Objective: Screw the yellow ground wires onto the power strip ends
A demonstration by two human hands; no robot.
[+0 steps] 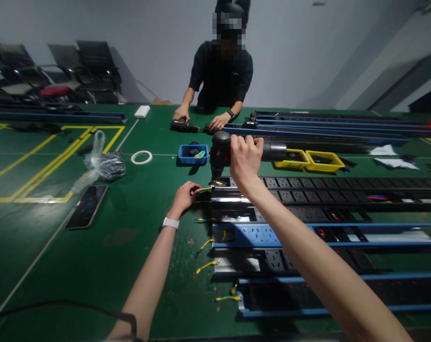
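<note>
My right hand grips a black electric screwdriver, its tip pointing down at the left end of the topmost black power strip. My left hand, with a white watch on the wrist, pinches a yellow-green ground wire at that same end. Several long black and blue power strips lie side by side below, each with a loose yellow-green wire at its left end.
Another person across the green table rests a hand by a second black driver. A blue parts bin, yellow bins, white tape ring, plastic bag, phone and stacked blue rails lie around. Chairs stand at back left.
</note>
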